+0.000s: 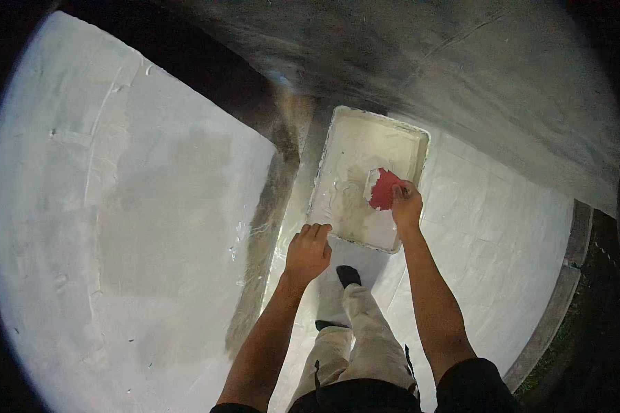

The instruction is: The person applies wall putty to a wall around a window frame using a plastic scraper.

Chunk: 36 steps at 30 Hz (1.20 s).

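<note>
A pale rectangular tray (413, 126) lies in front of me, smeared with off-white paste or paint (372, 131). Between the fingers and thumb of my right hand (407, 204) is a red flat spreader (384, 191), held over the tray's near right part. White material coats the spreader's left edge. My left hand (308, 251) is at the tray's near left corner, its fingers curled on the rim; the fingertips are partly hidden.
A large whitish surface with a damp grey patch (165, 227) fills the left. White sheeting (489, 227) spreads to the right, bordered by a kerb (556, 313). A grey wall (427, 55) stands beyond the tray. My dark-covered feet (349, 276) are just below the tray.
</note>
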### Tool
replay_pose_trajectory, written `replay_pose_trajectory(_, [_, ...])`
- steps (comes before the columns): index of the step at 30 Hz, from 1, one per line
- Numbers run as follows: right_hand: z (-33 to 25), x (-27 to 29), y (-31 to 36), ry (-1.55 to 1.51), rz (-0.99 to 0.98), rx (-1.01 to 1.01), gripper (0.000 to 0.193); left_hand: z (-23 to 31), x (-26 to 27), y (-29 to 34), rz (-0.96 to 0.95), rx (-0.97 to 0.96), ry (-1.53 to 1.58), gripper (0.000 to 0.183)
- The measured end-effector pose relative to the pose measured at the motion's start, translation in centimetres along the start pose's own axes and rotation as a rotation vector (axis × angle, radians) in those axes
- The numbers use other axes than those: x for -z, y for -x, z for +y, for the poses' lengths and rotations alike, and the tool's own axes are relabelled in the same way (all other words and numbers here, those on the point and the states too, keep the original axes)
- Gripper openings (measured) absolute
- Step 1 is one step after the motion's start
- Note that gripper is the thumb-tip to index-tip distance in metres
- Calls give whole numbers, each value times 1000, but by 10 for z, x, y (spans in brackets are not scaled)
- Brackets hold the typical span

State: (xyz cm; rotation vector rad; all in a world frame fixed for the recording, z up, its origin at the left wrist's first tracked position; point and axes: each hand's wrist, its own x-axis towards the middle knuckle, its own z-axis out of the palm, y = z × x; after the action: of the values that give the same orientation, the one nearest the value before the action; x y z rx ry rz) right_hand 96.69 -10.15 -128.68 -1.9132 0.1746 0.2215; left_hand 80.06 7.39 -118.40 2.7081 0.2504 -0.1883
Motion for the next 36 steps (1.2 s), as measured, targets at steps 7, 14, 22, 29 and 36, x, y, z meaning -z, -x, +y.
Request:
replay_pose_trajectory(7, [-19, -8, -6, 100, 29, 212, 13, 3, -25, 13, 38, 3, 59, 41])
replay_pose_trajectory(14, [16, -26, -44, 333, -26, 284, 16, 7, -69, -6, 16, 41, 56, 43])
replay_pose_trajectory(22, [21, -38, -51, 469, -70, 288, 15, -3, -75, 1, 15, 46, 29, 46])
replay_pose_trajectory(29, [43, -45, -68, 382, -49, 311, 13, -1, -74, 5, 49, 52, 20, 46])
replay_pose_trajectory(36, [59, -56, -65, 165, -146, 126, 14, -7, -68, 20, 40, 88, 36, 45])
